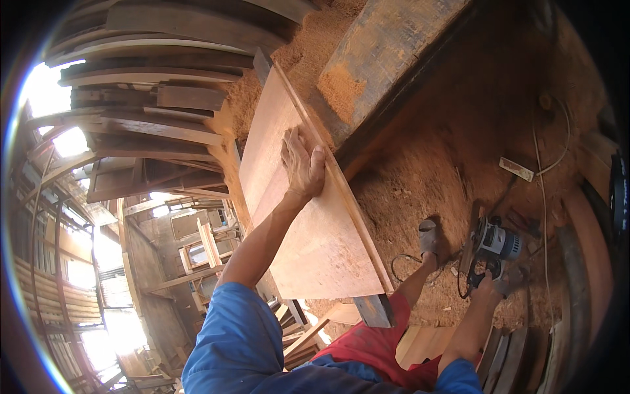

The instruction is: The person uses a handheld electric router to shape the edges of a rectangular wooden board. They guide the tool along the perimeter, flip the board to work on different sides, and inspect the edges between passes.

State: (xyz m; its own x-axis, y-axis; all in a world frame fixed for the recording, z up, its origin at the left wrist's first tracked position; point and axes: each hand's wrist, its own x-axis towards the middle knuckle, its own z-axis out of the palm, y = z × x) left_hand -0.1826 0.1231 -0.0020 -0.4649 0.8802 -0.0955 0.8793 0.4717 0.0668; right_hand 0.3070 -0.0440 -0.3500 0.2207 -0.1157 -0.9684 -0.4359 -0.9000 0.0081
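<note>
A wide, pale wooden panel (289,230) lies in front of me, with a narrow ledge along its right edge. My left hand (304,164) rests on its face near that edge, fingers stretched out and thumb apart, holding nothing. Down at my right, my right hand (487,284) is closed round the rear handle of a corded power tool that looks like a circular saw (492,240). Its metal body and grey-blue motor show, held low over the sawdust and apart from the panel. The blade is hidden from view.
A dark beam end (374,310) sticks out under the panel's near end. Beyond stands a thick, sawdust-strewn timber (387,59). A white power strip (516,169) and cable lie at right, near my sandalled foot (431,240). Stacked boards (157,98) fill the far left.
</note>
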